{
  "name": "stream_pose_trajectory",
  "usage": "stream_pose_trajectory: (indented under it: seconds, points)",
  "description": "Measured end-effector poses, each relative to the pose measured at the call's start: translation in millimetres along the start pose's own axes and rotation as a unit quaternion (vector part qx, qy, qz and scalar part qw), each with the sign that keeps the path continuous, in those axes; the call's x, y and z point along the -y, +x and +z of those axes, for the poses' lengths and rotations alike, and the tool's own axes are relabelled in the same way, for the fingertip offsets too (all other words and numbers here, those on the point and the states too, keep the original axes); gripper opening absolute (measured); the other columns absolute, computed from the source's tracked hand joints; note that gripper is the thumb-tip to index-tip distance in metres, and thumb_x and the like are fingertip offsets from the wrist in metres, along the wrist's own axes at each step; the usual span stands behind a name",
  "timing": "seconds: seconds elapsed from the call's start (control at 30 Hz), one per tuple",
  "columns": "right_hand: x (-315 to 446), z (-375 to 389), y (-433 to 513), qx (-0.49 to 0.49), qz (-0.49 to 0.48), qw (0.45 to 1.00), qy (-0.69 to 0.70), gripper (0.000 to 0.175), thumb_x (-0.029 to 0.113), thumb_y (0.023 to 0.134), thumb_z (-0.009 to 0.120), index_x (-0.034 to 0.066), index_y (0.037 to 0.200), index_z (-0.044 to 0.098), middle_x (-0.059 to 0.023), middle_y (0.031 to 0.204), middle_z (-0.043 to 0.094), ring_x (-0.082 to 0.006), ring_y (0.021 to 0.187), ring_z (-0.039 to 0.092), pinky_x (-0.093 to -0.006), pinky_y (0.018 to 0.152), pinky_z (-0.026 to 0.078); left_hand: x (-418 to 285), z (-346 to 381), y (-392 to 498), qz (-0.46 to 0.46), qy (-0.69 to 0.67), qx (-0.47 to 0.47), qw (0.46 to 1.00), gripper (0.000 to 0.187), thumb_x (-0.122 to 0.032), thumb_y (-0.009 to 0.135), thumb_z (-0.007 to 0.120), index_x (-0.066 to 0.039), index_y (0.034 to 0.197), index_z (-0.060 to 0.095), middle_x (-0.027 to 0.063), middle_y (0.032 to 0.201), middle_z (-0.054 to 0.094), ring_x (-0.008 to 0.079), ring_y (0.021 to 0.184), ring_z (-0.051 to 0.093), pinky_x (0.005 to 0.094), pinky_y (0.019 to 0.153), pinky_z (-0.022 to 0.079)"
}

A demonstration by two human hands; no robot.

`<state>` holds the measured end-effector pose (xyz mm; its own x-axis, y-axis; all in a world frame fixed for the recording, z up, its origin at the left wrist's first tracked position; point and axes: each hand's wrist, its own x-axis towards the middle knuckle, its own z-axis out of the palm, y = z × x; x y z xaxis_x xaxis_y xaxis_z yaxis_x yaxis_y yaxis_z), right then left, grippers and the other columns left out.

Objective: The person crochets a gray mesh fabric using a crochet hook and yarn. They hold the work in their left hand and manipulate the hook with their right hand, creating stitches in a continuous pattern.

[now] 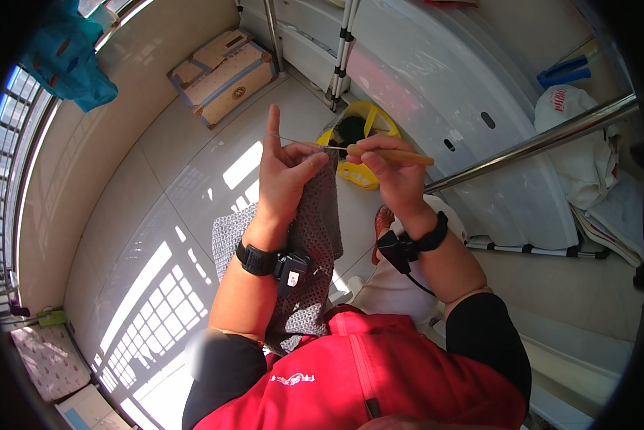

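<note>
My right hand (394, 166) grips a crochet hook (402, 155) by its tan handle, and the thin metal shaft points left. At the top edge of a grey crocheted fabric (316, 215), the hook's tip meets the stitches; whether it passes through a loop is too small to tell. My left hand (290, 164) pinches that edge between thumb and fingers, with the index finger raised. A thin strand of yarn (287, 138) runs from the raised finger to the hook. The fabric hangs down over my lap, its openwork mesh showing behind my left forearm.
A yellow bag (357, 177) with dark yarn inside stands on the tiled floor beyond my hands. A patterned box (222, 75) sits by the wall. To the right are a metal rail (537, 142) and translucent plastic panels (435, 80). A blue plastic bag (75, 59) hangs near the barred window.
</note>
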<state>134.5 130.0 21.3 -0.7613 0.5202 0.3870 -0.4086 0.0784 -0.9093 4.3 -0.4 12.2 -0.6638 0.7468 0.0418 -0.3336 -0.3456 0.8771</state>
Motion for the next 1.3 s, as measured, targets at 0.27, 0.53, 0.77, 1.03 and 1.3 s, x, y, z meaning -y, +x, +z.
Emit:
stream_pose_trajectory:
  seconds: [0.27, 0.53, 0.77, 1.03, 1.3]
  points:
    - [-5, -2, -1, -0.058, -0.031, 0.997, -0.027, 0.012, 0.011, 0.092, 0.062, 0.0004, 0.096, 0.059, -0.0084, 0.084, 0.066, -0.0142, 0.074, 0.066, -0.0253, 0.072, 0.053, 2, 4, 0, 0.028, 0.044, -0.015, 0.999, 0.096, 0.01, 0.078, 0.063, -0.006, 0.15, 0.001, 0.0119, 0.086, 0.065, 0.0164, 0.079, 0.064, 0.0276, 0.074, 0.053]
    - [-4, -4, 1, -0.077, -0.004, 0.996, -0.044, 0.013, 0.015, 0.092, 0.061, 0.0019, 0.09, 0.058, -0.005, 0.074, 0.063, -0.0104, 0.066, 0.062, -0.0227, 0.066, 0.05, 3, 6, 0, 0.023, 0.047, -0.009, 0.999, 0.096, 0.01, 0.078, 0.062, -0.005, 0.15, 0.001, 0.0084, 0.085, 0.064, 0.0129, 0.078, 0.063, 0.0239, 0.074, 0.051]
    - [-10, -12, 9, -0.091, 0.087, 0.991, 0.037, 0.021, 0.022, 0.094, 0.058, 0.0026, 0.087, 0.058, -0.0054, 0.069, 0.062, -0.0101, 0.059, 0.059, -0.0224, 0.059, 0.046, 5, 2, 2, -0.05, -0.004, 0.028, 0.998, 0.091, 0.006, 0.079, 0.063, -0.001, 0.149, 0.005, 0.009, 0.087, 0.065, 0.0136, 0.081, 0.062, 0.0254, 0.077, 0.049]
    - [-16, -14, 8, -0.028, 0.102, 0.983, 0.151, 0.02, 0.023, 0.094, 0.058, 0.0026, 0.092, 0.057, -0.0052, 0.079, 0.063, -0.012, 0.067, 0.062, -0.0228, 0.064, 0.047, 5, 3, 1, -0.069, -0.024, 0.034, 0.997, 0.09, 0.005, 0.08, 0.065, -0.002, 0.149, 0.007, 0.0086, 0.086, 0.066, 0.0143, 0.081, 0.063, 0.0263, 0.079, 0.05]
    - [-20, 0, 2, -0.007, 0.078, 0.976, 0.201, 0.02, 0.022, 0.095, 0.057, 0.0044, 0.106, 0.056, -0.0052, 0.095, 0.064, -0.0108, 0.09, 0.06, -0.0232, 0.078, 0.047, 8, 6, -1, -0.041, -0.046, 0.05, 0.997, 0.086, 0.005, 0.082, 0.063, -0.004, 0.149, 0.009, 0.0119, 0.09, 0.069, 0.0186, 0.082, 0.066, 0.0288, 0.077, 0.053]
